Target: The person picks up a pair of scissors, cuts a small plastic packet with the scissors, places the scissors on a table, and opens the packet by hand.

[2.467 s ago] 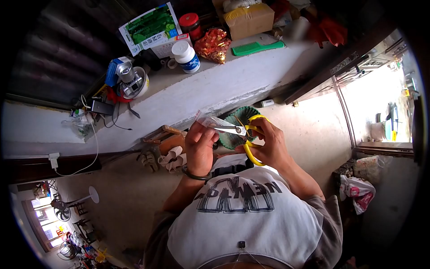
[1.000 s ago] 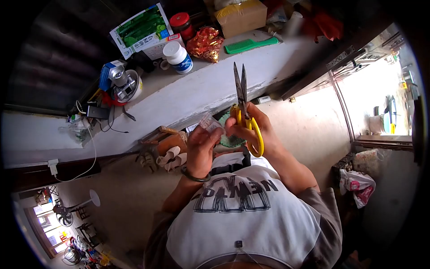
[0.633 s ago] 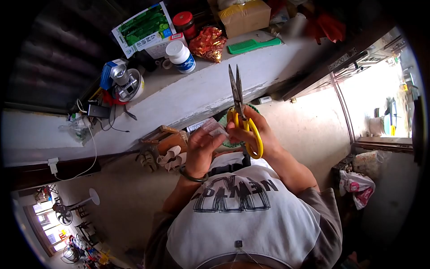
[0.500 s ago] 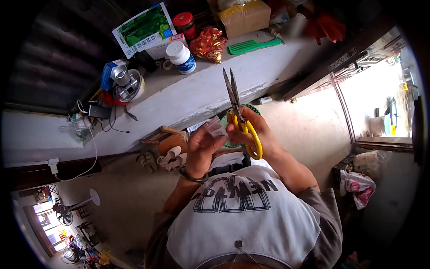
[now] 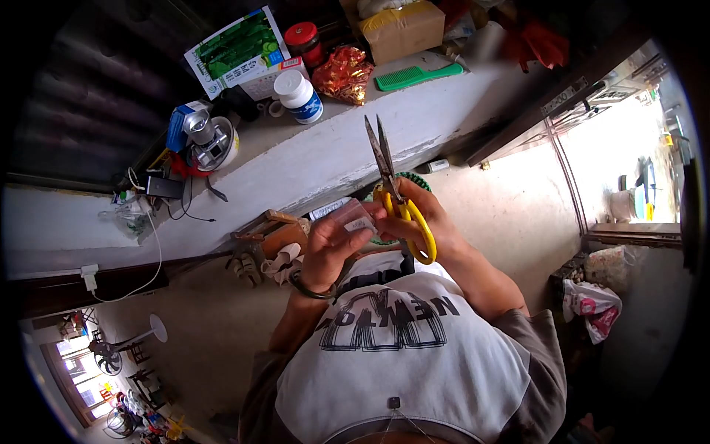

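Scissors (image 5: 388, 176) with yellow looped handles and grey metal blades rest in the right hand (image 5: 438, 214), its fingers curled around them. The left hand (image 5: 324, 248), nearly closed, pinches a small clear plastic packet (image 5: 350, 214) just beside them (whether the right fingertips touch it, I cannot tell). Best hold it flat, parted blades aimed clear of fingers.

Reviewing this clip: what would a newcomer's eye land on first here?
Most likely the yellow-handled scissors, held in the right hand near the middle of the view, blades slightly apart and pointing toward the ledge. Just beside them, the left hand grips a small see-through packet with a pale patch. After that, the bright green comb stands out, lying on the ledge at the top.
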### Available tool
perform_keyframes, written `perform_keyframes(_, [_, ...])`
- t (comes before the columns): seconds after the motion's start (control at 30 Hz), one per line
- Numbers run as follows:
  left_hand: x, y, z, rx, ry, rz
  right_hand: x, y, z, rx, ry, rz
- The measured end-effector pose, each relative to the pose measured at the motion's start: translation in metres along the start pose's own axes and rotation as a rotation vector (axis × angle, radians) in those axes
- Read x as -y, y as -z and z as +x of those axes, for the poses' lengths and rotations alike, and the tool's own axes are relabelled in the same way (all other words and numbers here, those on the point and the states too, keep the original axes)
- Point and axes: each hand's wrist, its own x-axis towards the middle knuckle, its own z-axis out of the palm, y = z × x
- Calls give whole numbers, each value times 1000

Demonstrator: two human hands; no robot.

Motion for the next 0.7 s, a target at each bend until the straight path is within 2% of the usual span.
perform_keyframes(0.07, [4, 6, -2, 60, -39, -13, -1, 1, 0, 28, 13, -27])
perform_keyframes(0.17, [3, 11, -3, 75, 12, 82, 0, 0, -2, 32, -17, 16])
perform_keyframes(0.37, [2, 9, -4, 93, -31, 130, 3, -2, -4, 24, -27, -61])
perform_keyframes(0.57, [5, 8, -4, 62, -49, 18, 7, -7, -8, -5, -18, 4])
perform_keyframes(0.67, [7, 2, -4, -32, -73, -12, 4, -5, -10, 19, 0, 25])
perform_keyframes(0.7, [7, 1, -4, -62, -65, -29, 1, -4, -10, -2, 73, -15])
